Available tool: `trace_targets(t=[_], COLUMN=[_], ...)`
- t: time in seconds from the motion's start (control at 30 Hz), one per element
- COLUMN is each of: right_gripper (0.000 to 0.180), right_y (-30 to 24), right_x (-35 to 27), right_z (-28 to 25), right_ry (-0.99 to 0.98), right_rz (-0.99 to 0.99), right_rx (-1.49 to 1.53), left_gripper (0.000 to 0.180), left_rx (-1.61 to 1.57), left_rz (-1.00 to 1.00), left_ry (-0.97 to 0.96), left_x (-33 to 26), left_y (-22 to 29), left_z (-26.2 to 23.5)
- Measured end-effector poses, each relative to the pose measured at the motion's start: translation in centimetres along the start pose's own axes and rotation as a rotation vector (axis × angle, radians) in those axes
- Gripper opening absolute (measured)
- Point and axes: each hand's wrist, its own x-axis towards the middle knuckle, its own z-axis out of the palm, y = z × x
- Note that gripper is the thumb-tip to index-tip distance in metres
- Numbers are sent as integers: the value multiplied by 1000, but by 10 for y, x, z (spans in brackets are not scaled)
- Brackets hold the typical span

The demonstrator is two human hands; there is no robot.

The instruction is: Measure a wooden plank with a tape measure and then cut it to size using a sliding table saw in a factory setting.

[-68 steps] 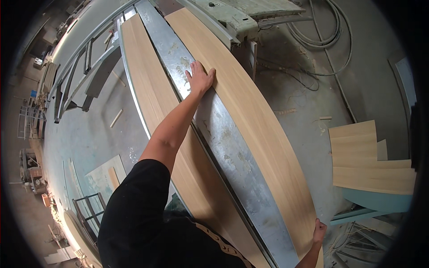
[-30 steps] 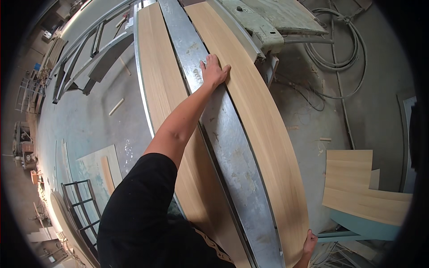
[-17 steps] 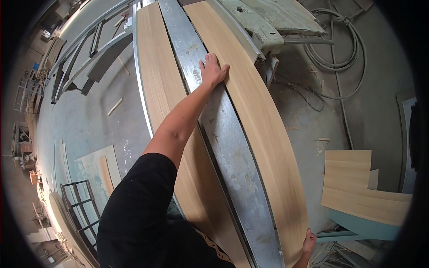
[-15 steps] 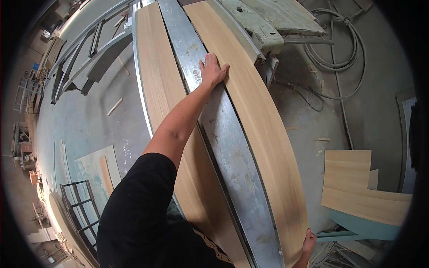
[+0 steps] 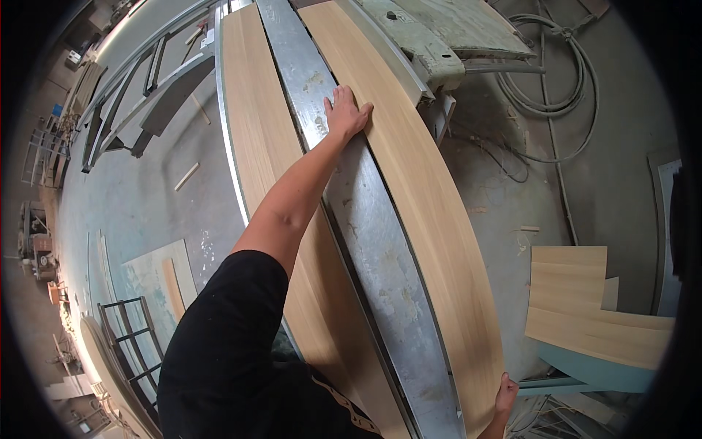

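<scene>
Holds the outer edge of the right board, close to the near end, with the right hand, curled firmly and with the thumb uppermost; impossible to make out the fingers, hidden at the wood. Rests the left hand farther along, at the inner edge of the same board, with fingers loosely spread and clasping nothing, toward the metal strip, and with the thumb over onto the wood. Reaches over the left board with a bare forearm out of a black sleeve.

See the right board lying lengthwise directly to the right of the metal strip, long and pale brown, past a thin dark line. To the left of the metal strip, across a dark groove: the left board, similar in grain and colour. On the metal strip itself: scuffs and dull blotches.

To the right of the metal strip's far part, past the right board: a worn, pale green machine, then a coiled hose. Well to the right of the metal strip's near part: a tan sheet above a teal support. To the left of the metal strip, past the left board: a grey metal frame, a short wood stick, a pale sheet and a dark rack.
</scene>
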Motion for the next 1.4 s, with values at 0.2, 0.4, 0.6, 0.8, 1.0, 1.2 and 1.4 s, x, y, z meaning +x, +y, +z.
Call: trace_targets(t=[0.2, 0.4, 0.6, 0.8, 1.0, 1.2, 1.4], right_gripper=[55, 56, 55, 55, 55, 56, 57], right_y=[-4, -13, -23, -34, -41, -47, -61], right_x=[2, 6, 10, 16, 20, 26, 31], right_z=[3, 8, 13, 21, 25, 34, 45], right_ry=[17, 9, 10, -1, -7, -17, 0], right_rz=[10, 6, 25, 19, 32, 5, 2], right_rx=[-9, -2, -1, 1, 22, 42, 26], left_gripper=[89, 89, 89, 89, 89, 90, 90], left_rx=[8, -3, -4, 12, 18, 32, 35], left_rz=[-4, -15, -25, -20, -26, -22, -36], left_ry=[0, -10, -38, -18, -64, -48, -46], left_x=[8, 17, 28, 41, 53, 67, 77], left_y=[-2, -5, -7, -14, -13, -21, -29], left_z=[0, -2, -4, -6, -9, -11, -13])
